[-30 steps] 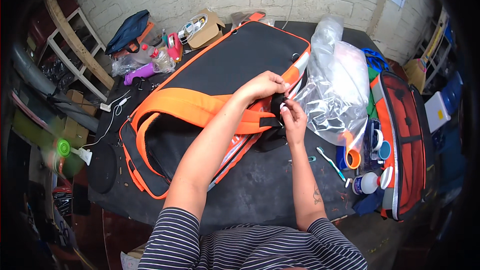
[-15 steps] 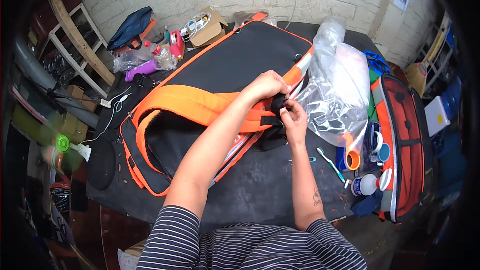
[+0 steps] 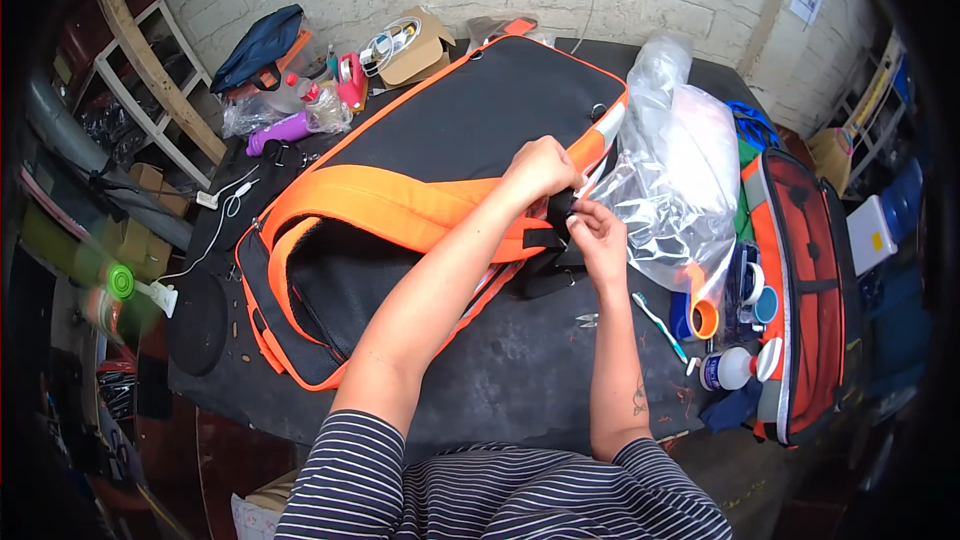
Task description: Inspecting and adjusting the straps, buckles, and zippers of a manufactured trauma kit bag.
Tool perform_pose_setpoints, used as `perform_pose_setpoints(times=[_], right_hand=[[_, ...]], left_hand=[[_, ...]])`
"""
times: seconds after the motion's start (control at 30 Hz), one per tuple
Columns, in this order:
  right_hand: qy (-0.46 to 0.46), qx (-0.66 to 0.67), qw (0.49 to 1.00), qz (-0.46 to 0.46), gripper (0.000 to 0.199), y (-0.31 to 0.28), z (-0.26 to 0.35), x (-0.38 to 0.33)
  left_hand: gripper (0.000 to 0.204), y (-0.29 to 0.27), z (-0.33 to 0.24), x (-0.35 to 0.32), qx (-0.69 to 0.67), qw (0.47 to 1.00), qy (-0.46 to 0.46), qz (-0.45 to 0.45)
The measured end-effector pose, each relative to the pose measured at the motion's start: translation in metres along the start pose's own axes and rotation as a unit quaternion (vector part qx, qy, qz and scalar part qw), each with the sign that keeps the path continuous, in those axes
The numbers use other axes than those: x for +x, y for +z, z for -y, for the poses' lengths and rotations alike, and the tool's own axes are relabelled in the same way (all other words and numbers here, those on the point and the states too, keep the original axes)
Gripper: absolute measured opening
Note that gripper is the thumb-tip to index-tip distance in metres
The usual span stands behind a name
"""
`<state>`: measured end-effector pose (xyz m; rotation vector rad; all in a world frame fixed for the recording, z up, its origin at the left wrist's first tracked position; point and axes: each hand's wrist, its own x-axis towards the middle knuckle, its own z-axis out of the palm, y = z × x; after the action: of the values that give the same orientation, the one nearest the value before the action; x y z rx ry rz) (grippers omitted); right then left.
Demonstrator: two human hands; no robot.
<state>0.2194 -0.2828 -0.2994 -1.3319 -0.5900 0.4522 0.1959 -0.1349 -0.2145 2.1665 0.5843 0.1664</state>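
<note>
A large black backpack with orange trim [image 3: 500, 110] lies on its front on the dark table, its padded orange shoulder strap [image 3: 370, 202] arching over the near side. My left hand [image 3: 542, 172] reaches across the bag, fingers closed on a black webbing strap [image 3: 562, 206] by the bag's right edge. Just right of it, my right hand [image 3: 600, 242] pinches the same webbing strap between thumb and fingers. Below both hands, more black webbing hangs at the end of the shoulder strap. The fingers partly hide the strap's end.
Clear plastic wrapping [image 3: 670, 180] is heaped right of the bag. Beyond it stands a red and black bag [image 3: 805, 290]. A toothbrush [image 3: 658, 328], an orange tape roll [image 3: 704, 320] and a bottle [image 3: 728, 370] lie nearby. A cardboard box [image 3: 420, 50] sits at the back.
My right hand has shifted slightly right, its fingers still at the black webbing strap. My left hand stays closed there. A small metal tool now shows more clearly beside my right forearm.
</note>
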Motion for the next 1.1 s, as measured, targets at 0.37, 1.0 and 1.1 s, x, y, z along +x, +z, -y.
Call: perform_pose_setpoints(times=[0.37, 1.0, 1.1], right_hand=[[-0.026, -0.214, 0.973, -0.084, 0.029, 0.008, 0.027, -0.009], [-0.072, -0.068, 0.991, -0.09, 0.015, 0.011, 0.01, -0.003], [-0.091, -0.067, 0.989, -0.1, 0.022, 0.018, 0.008, 0.001]], left_hand=[[0.024, 0.003, -0.006, -0.002, 0.033, 0.999, -0.024, -0.028], [0.024, 0.003, 0.0, 0.0, -0.017, 0.999, -0.01, -0.035], [0.025, 0.003, 0.003, 0.002, -0.028, 0.999, -0.023, -0.02]])
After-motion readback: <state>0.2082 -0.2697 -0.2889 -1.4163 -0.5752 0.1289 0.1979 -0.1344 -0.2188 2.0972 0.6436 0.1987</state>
